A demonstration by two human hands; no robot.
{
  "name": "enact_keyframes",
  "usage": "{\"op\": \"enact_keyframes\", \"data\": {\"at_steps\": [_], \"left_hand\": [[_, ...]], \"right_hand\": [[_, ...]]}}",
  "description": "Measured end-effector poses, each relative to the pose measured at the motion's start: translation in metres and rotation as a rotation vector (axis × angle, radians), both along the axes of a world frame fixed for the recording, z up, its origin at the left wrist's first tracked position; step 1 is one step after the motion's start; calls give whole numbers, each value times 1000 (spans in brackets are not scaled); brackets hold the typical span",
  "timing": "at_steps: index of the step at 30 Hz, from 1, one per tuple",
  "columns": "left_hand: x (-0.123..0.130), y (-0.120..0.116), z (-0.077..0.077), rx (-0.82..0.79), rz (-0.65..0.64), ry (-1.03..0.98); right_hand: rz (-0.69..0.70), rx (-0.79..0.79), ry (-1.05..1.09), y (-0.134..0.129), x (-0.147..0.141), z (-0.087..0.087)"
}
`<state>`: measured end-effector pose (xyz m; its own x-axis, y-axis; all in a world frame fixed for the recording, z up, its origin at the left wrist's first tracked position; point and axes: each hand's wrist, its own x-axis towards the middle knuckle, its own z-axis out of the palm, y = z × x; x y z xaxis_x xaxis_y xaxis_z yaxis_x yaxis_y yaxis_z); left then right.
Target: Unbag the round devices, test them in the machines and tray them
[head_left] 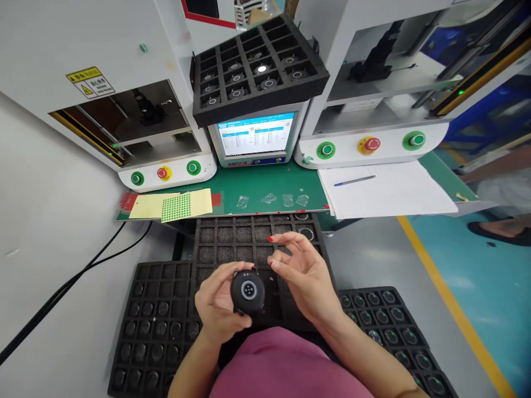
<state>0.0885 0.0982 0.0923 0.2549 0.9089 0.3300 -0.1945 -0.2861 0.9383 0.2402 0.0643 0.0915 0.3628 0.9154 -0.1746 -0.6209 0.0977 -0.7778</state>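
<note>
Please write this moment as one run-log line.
left hand: holds round black device, ringed face showing | right hand: half-open beside it, nothing visible held | below: foam tray

In the left hand [215, 303], the person holds a round black device [249, 291], whose underside with a pale ring is turned to the camera. The right hand [306, 276] is raised just beside it, with bent fingers, apart from the device. Behind the hands lies a foam tray [207, 235]. On the green bench [269, 177] there are yellow sheets [151, 204], small clear films [243, 202] and white paper [394, 196] bearing a pen [355, 181]. A lit screen [257, 138] stands between two white machines [257, 162], and above it a black tray [265, 101] is tilted, containing several round devices [236, 93].
</note>
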Motion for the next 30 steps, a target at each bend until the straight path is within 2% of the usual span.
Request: {"op": "enact_keyframes", "data": {"at_steps": [4, 8, 12, 16, 24, 30], "left_hand": [[7, 0, 11, -346, -16, -161], [7, 1, 13, -444, -69, -138], [3, -1, 10, -334, -162, -96], [3, -6, 13, -229, -222, -46], [5, -13, 16, -130, -226, 46], [2, -10, 15, -1, -240, 56]], "right_hand": [[-50, 37, -113, -3, 3, 3], [-74, 79, -188, -6, 1, 3], [-166, 156, -286, -9, -5, 5], [-223, 196, -403, -11, -9, 9], [-325, 253, -576, -11, -10, 11], [-374, 218, -568, -14, -10, 13]]}}
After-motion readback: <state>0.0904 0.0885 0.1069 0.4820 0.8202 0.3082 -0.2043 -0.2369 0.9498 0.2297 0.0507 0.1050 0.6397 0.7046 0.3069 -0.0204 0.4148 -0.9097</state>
